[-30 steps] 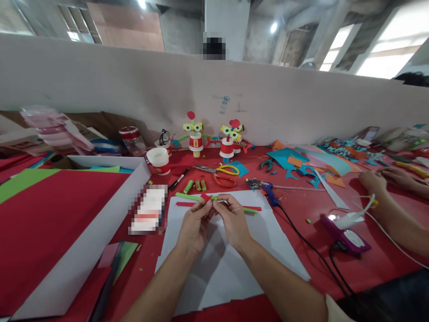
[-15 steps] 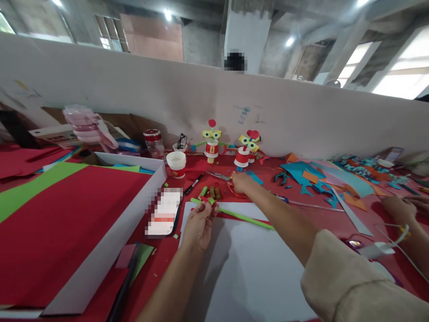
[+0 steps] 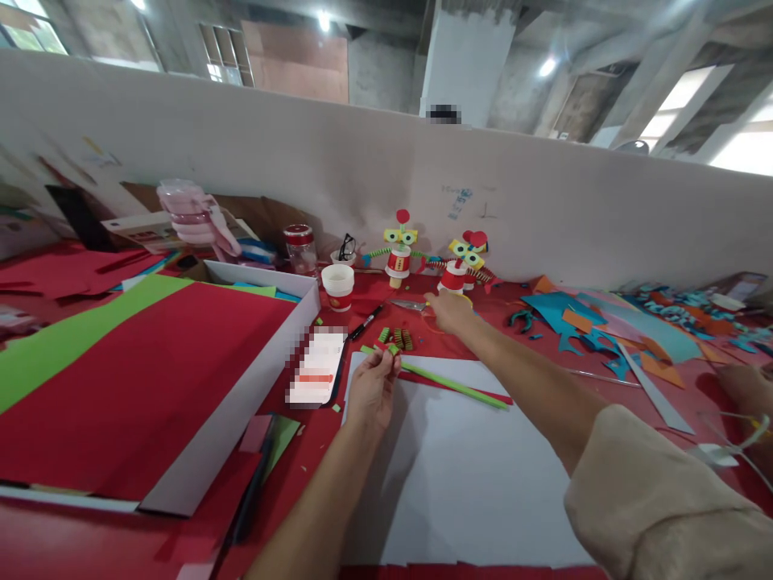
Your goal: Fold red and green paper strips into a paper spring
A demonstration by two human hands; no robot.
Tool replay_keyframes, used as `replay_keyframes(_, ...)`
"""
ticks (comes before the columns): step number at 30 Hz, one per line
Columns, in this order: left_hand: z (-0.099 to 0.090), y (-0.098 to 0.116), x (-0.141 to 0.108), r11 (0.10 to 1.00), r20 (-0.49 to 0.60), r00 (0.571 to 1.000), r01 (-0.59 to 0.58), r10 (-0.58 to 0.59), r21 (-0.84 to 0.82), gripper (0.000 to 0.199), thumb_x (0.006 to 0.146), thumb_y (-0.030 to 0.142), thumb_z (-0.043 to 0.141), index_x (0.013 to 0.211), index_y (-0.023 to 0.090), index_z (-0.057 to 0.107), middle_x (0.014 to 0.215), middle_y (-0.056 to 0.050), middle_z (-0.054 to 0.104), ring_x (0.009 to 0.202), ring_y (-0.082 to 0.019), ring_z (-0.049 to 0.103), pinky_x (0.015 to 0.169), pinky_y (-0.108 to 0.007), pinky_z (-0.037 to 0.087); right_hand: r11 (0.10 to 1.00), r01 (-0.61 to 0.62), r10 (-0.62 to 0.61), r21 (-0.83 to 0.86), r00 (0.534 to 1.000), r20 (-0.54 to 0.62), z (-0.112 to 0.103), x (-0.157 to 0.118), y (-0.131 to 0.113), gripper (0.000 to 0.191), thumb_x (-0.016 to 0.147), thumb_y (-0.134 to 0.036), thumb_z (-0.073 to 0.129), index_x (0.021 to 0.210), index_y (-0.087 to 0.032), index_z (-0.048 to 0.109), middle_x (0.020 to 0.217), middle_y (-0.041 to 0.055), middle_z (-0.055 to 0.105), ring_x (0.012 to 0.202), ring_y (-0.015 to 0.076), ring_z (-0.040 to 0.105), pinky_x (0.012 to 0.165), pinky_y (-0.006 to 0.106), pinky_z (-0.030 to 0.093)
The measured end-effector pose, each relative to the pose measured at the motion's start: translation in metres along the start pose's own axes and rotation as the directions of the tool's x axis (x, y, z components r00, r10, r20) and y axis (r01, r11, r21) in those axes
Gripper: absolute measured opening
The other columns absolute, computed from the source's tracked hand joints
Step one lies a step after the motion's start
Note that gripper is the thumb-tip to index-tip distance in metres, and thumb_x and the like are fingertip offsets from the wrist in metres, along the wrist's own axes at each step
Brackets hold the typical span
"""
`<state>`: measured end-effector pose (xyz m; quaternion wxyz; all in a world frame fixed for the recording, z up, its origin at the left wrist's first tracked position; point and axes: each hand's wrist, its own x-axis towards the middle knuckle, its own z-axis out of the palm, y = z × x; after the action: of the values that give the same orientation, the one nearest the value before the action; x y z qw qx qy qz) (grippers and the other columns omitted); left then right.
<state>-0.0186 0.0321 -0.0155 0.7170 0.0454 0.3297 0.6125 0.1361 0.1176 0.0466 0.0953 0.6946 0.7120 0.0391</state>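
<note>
My left hand (image 3: 373, 387) pinches a small folded piece of red and green paper strips (image 3: 392, 349) between thumb and fingertips, above the top edge of a white sheet (image 3: 477, 475). Stretched far forward, my right hand (image 3: 450, 312) has its fingers closed around the handle end of a pair of scissors (image 3: 411, 305), whose blades point left. Long green paper strips (image 3: 456, 384) lie across the sheet beside the left hand. Just beyond that hand are several small folded paper springs (image 3: 397, 338). Two paper-cup figures (image 3: 398, 262) with yellow eyes and springy arms stand behind the scissors.
At left is a white box (image 3: 257, 387) topped with red and green paper. A phone (image 3: 320, 366), a black marker (image 3: 365, 322) and stacked paper cups (image 3: 338, 286) stand nearby. Pliers (image 3: 522, 321) and blue scraps (image 3: 559, 318) lie right. Another person's hand (image 3: 746, 387) is at far right.
The camera view has shifted so that things appear farther right. My right hand has closed in on the scissors' handles. My left hand keeps its hold on the folded strips.
</note>
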Motion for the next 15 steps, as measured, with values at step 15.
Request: replay_keyframes(15,-0.001,-0.003,-0.004,1.000,0.068,0.998,0.018,-0.017,-0.016,0.019,0.072,-0.003,0.063,0.064,0.013,0.057,0.064,0.000,0.064,0.068,-0.014,0.069,0.067,-0.023,0.057,0.815,0.213,0.049,0.539,0.901,-0.431,0.049,-0.155,0.004,0.053,0.070,-0.038,0.066,0.117,-0.021,0.049,0.108,0.0100,0.063,0.088,0.0243,0.061,0.075,0.036,0.049)
